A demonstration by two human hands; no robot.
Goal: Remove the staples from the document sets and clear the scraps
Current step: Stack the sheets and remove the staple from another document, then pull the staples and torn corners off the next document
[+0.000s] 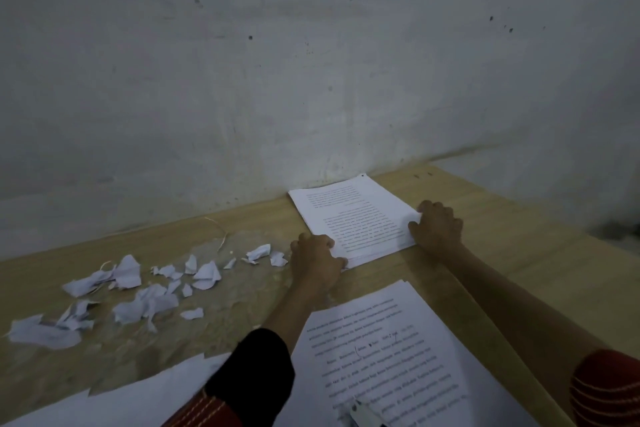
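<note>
Both hands are on the far stack of printed pages, which lies on the worktop close to the wall. The left hand curls its grip round the near left corner, and the right hand has its grip closed on the right edge, where the top sheets buckle a little under the fingers. That buckle is the first risk: a pull with the sheets bound at one corner would likely tear them there and add to the scraps strewn to the left. A dark speck at the stack's far corner may be the staple, though it is too small to tell. If it is, both hands are at the opposite end from it, so dragging the stack nearer could fan or crease the pages. The near document lies right in the path, and sliding one over the other could mix the sets. A careless forearm could also sweep the light scraps off the worktop.
</note>
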